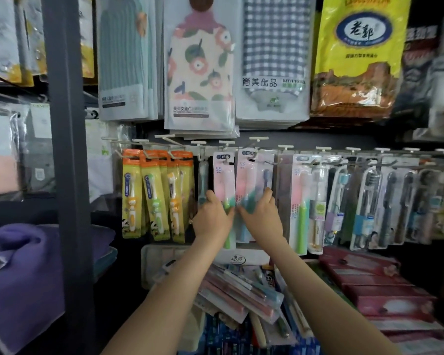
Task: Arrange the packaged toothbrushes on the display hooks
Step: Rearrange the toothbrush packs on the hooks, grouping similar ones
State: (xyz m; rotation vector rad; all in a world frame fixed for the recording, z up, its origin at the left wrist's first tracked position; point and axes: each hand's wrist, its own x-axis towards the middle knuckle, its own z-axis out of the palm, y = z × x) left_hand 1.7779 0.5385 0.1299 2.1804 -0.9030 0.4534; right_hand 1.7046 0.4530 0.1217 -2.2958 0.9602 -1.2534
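A row of white display hooks (256,139) runs across the dark wall panel. Packaged toothbrushes hang from them. My left hand (212,217) grips the lower half of a pink-backed pack (223,175) that hangs on a hook. Right beside it, my right hand (263,216) holds the bottom of a second pink pack (249,172) with a dark brush next to it. Both packs hang upright and their tops sit at the hooks. The two hands almost touch each other.
Orange and yellow children's toothbrush packs (154,196) hang to the left, clear packs (364,206) to the right. Bath towels (200,73) hang above. Loose toothbrush packs (241,290) lie heaped on the shelf below, with pink boxes (377,285) at right. A grey post (67,149) stands left.
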